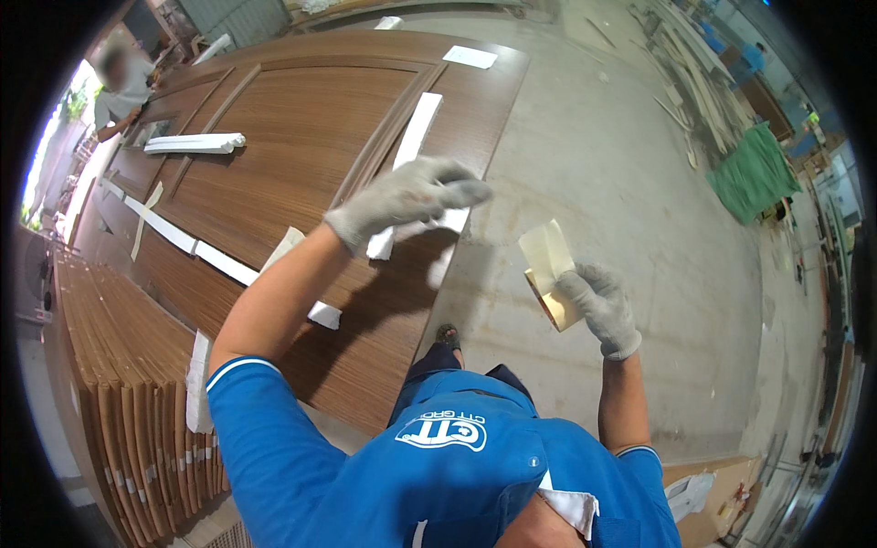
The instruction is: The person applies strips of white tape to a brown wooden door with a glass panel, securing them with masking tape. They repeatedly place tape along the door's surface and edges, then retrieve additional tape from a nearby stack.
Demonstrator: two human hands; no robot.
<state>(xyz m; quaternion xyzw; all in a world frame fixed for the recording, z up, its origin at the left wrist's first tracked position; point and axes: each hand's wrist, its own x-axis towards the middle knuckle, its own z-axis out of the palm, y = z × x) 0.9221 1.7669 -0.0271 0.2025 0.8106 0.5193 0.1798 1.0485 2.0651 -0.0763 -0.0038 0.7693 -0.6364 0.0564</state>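
My left hand (411, 199), in a pale grey work glove, is raised over the near right edge of a large brown wood-grain panel (292, 119). Its fingers reach out to the right, and I see nothing held in them. A white foam strip (420, 128) on the panel runs partly behind this hand. My right hand (600, 306), gloved the same way, is closed on a cream paper pad (559, 309) over the grey floor. One cream sheet (545, 256) stands up from the pad, beside the thumb.
More white foam strips (194, 143) and a white paper label (470, 57) lie on the panel. Brown boards (137, 438) stand stacked at lower left. Another person (123, 91) is at the panel's far left. A green cloth (754, 173) and long strips (699, 82) are at right.
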